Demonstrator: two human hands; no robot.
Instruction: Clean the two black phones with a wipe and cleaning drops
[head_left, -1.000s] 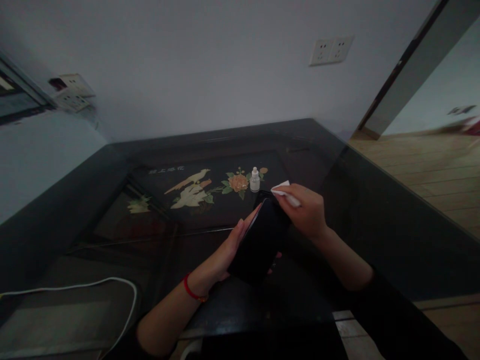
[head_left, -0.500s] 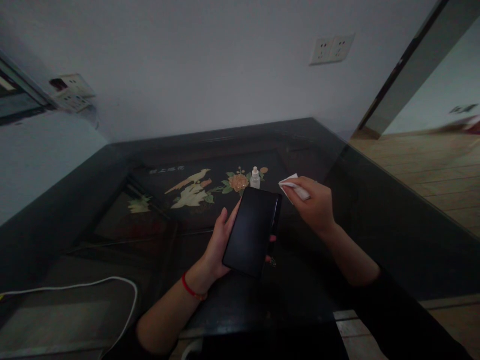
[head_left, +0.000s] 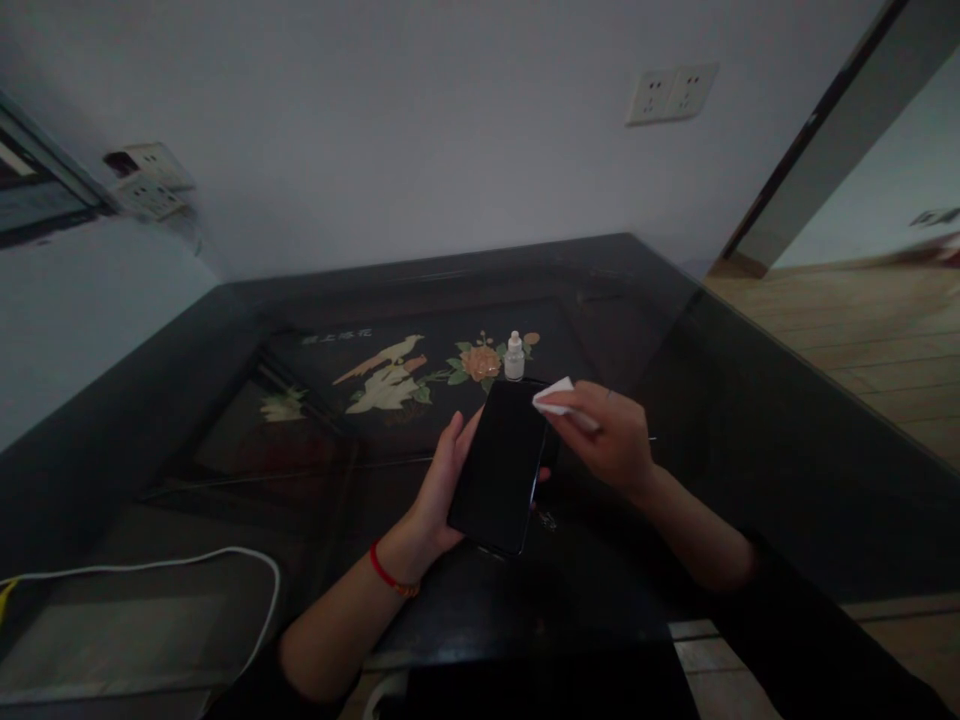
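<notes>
A black smartphone point(head_left: 499, 470) lies tilted in my left hand point(head_left: 439, 490), its dark screen facing up. The thumb runs along the phone's left edge and fingertips show at its right edge. My right hand point(head_left: 611, 440) pinches a folded white tissue point(head_left: 559, 395) at the phone's upper right corner; whether the tissue touches the screen I cannot tell. Just beyond the phone's top edge, a small white dropper bottle point(head_left: 514, 358) stands upright on the dark table point(head_left: 600, 560).
A bird-and-flower picture point(head_left: 386, 385) decorates the glossy tabletop. At the lower left a white cable point(head_left: 150, 568) curves across the table. Wall sockets point(head_left: 671, 95) sit above the back edge, and wooden floor point(head_left: 825, 350) shows to the right.
My right hand has moved left with the tissue, from beside the phone to its upper right corner. The phone has turned slightly in my left hand's grip, and its screen looks darker.
</notes>
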